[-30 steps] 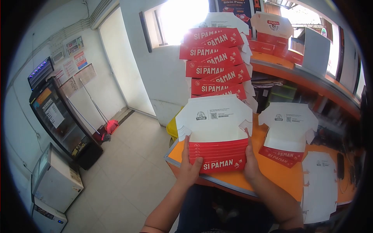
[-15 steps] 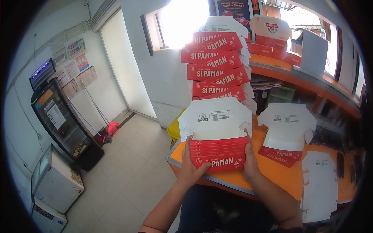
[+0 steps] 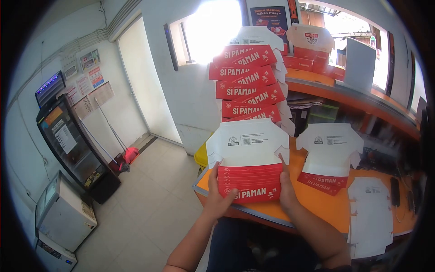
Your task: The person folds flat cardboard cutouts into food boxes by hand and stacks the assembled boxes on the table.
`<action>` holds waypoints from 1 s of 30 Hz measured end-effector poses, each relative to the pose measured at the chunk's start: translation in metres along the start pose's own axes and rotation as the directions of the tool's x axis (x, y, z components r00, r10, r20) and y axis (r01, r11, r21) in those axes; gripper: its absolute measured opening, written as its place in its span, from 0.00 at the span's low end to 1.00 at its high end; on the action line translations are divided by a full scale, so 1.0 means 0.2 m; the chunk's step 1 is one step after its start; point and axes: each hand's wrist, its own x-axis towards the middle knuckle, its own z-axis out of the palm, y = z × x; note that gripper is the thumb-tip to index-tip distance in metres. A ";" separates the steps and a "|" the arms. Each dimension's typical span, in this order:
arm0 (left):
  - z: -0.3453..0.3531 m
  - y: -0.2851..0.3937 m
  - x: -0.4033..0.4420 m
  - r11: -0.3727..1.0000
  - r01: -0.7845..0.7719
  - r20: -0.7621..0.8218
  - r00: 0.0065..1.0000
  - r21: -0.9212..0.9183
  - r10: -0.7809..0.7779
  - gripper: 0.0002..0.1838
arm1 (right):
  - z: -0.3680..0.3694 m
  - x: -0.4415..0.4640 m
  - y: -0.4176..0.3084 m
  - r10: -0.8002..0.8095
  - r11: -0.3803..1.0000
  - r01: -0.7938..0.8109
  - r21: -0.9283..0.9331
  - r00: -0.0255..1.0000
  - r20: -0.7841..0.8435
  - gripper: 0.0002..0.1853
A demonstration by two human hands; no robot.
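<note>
Between my two hands is a nested stack of red and white boxes (image 3: 250,183), lids raised, over the front edge of the orange table (image 3: 312,206). My left hand (image 3: 220,195) grips its left side, the thumb across the red front. On the right side, my right hand (image 3: 287,188) presses with its fingers partly hidden behind the stack. Behind it rises a tall pile of red boxes (image 3: 247,90), turned at alternating angles. To the right sit a couple of nested open boxes (image 3: 325,174), and a flat white unfolded box (image 3: 370,213) lies near the table's right part.
A raised orange shelf (image 3: 312,79) at the back holds more red boxes (image 3: 310,43) and a white panel (image 3: 359,63). Dark items and a cable lie at the table's right. On the left stand a glass-door fridge (image 3: 68,145), a freezer (image 3: 68,213) and a red dustpan (image 3: 131,155).
The view has tilted slightly, so the tall pile and shelf appear lower. My hands still hold the stack; my left thumb has shifted a little on its front.
</note>
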 end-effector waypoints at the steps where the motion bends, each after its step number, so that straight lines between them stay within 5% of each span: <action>1: -0.01 0.01 0.02 0.993 0.048 -0.027 0.998 -0.109 -0.051 0.56 | 0.01 -0.01 -0.01 -0.002 1.000 0.002 -0.012 1.000 -0.011 0.38; 3: -0.03 0.05 0.07 0.937 0.132 -0.065 0.985 -0.323 -0.161 0.52 | 0.04 -0.02 -0.03 -0.006 0.999 0.005 -0.036 1.000 -0.031 0.37; 6: 0.02 0.12 0.04 0.971 0.118 -0.063 0.989 -0.210 -0.134 0.51 | -0.01 -0.01 0.03 -0.019 0.969 0.015 -0.248 1.000 -0.013 0.35; 9: 0.07 0.11 0.02 0.972 0.115 -0.031 0.992 -0.207 -0.124 0.52 | -0.03 0.00 0.07 0.064 0.995 -0.060 0.079 0.997 -0.048 0.33; 12: 0.06 0.14 0.02 0.982 0.101 0.000 0.995 -0.158 -0.103 0.52 | -0.02 0.00 0.05 0.114 0.981 -0.102 0.167 0.991 -0.063 0.32; 18: 0.06 0.12 0.02 0.978 0.081 -0.018 0.996 -0.190 -0.086 0.53 | -0.01 -0.01 0.06 0.068 0.996 -0.072 -0.050 0.995 -0.077 0.35; 24: 0.09 0.09 -0.02 0.978 0.075 -0.087 0.992 -0.193 -0.093 0.49 | -0.01 -0.01 0.05 -0.002 0.995 0.003 0.096 1.000 -0.017 0.42; 27: 0.10 0.06 0.00 0.943 0.114 -0.137 0.977 -0.313 -0.164 0.41 | 0.01 -0.06 -0.01 -0.128 0.972 0.135 -0.194 0.991 0.049 0.49; 30: 0.07 0.09 0.01 0.901 0.159 -0.104 0.970 -0.404 -0.218 0.36 | 0.04 -0.07 -0.01 -0.051 0.954 0.069 -0.292 0.996 0.069 0.64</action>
